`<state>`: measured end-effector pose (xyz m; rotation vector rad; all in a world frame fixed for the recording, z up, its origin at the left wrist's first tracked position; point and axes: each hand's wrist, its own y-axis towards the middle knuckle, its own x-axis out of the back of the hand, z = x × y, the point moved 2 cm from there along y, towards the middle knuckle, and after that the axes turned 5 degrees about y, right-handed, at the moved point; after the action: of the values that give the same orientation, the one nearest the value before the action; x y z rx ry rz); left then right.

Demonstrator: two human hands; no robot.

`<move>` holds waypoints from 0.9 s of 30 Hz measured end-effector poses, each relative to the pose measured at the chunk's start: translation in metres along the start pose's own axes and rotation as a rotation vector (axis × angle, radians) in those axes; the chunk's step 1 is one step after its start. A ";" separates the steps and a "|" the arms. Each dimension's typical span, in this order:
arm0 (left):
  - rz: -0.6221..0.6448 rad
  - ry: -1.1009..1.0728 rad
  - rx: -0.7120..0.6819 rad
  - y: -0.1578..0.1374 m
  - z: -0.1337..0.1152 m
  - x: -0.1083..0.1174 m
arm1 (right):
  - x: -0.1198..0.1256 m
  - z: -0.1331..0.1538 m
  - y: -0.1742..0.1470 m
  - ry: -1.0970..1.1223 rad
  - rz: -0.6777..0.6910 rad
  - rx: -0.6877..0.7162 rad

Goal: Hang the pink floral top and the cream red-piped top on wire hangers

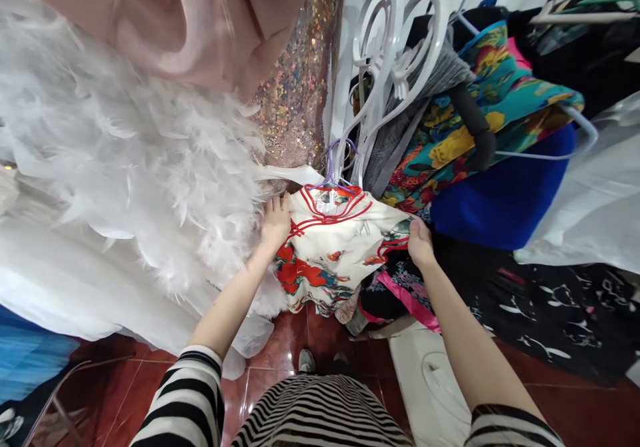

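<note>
Observed from the head camera: both hands are on a small cream dress [340, 247] with red piping at the collar and a red, teal and orange floral print, which hangs on a purple hanger [334, 167] in the middle of the view, low among crowded garments. The left hand [276, 219] is closed on the dress's left shoulder edge, fingers curled over the cloth and pinching it. The right hand [420, 243] is clenched on the opposite sleeve edge, fingers folded around the fabric. The dress is stretched flat between the two hands. Just beside the left hand, touching the dress, lies a white feathered garment [130, 160], with a pink satin garment [200, 27] and a sequinned pink fabric [300, 80] above it. Above the dress stands a cluster of white plastic hangers [395, 40]. To the right of it hang a grey knit [430, 87], a teal floral garment [495, 93] and a bright blue garment [505, 193]. Below the right hand a black garment with pink trim [400, 293] sits against the dress's lower edge. A white plastic cover [595, 193] lies at far right. The floor is glossy red tile [295, 347]. The person wears black-and-white striped sleeves [185, 400].
</note>
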<state>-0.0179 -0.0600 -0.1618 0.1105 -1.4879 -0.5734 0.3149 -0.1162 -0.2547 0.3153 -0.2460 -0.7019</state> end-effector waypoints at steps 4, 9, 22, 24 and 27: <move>0.014 0.019 -0.017 -0.003 -0.002 0.005 | 0.003 0.002 0.003 -0.022 0.027 0.006; 0.033 0.063 -0.029 -0.004 -0.004 0.011 | 0.012 0.007 0.000 -0.108 0.049 0.089; 0.079 0.143 0.003 -0.005 -0.014 0.015 | 0.023 -0.005 0.010 -0.125 0.073 0.074; 0.080 0.145 0.008 -0.005 -0.015 0.015 | 0.024 -0.008 0.010 -0.090 0.079 0.030; 0.077 0.147 0.009 -0.005 -0.017 0.015 | 0.024 -0.015 0.009 -0.054 0.071 -0.044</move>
<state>-0.0039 -0.0759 -0.1518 0.1003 -1.3464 -0.4864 0.3427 -0.1230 -0.2621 0.2441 -0.2917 -0.6454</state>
